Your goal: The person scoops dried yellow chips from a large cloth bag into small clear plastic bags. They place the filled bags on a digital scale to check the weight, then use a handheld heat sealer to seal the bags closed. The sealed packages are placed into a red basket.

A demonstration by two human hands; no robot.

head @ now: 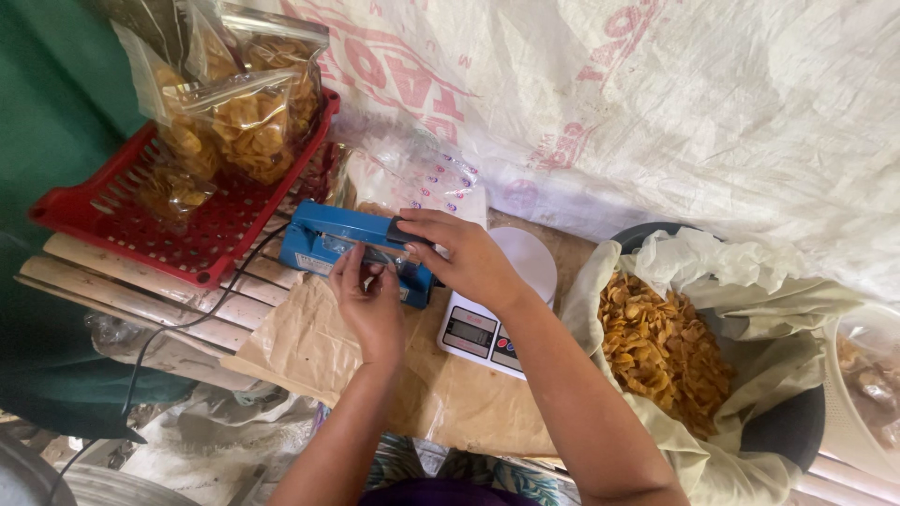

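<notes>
Brown paper over a slatted wooden bench, white woven sack draped behind. Centre frame: one blue heat sealer [352, 245]; right hand [464, 258] lies on its bar with fingers closed over the black handle, pressing down by the look of it; left hand [370, 300] pinches a clear bag edge at the sealer's front. Judged step: sealing a bag mouth. Next move calls for a steady press and a straight bag edge. Count: one white scale [492, 319] just right of it, one red basket [202, 234] upper left with about three filled chip bags [248, 117], one lined tub of chips [661, 351] at right.
</notes>
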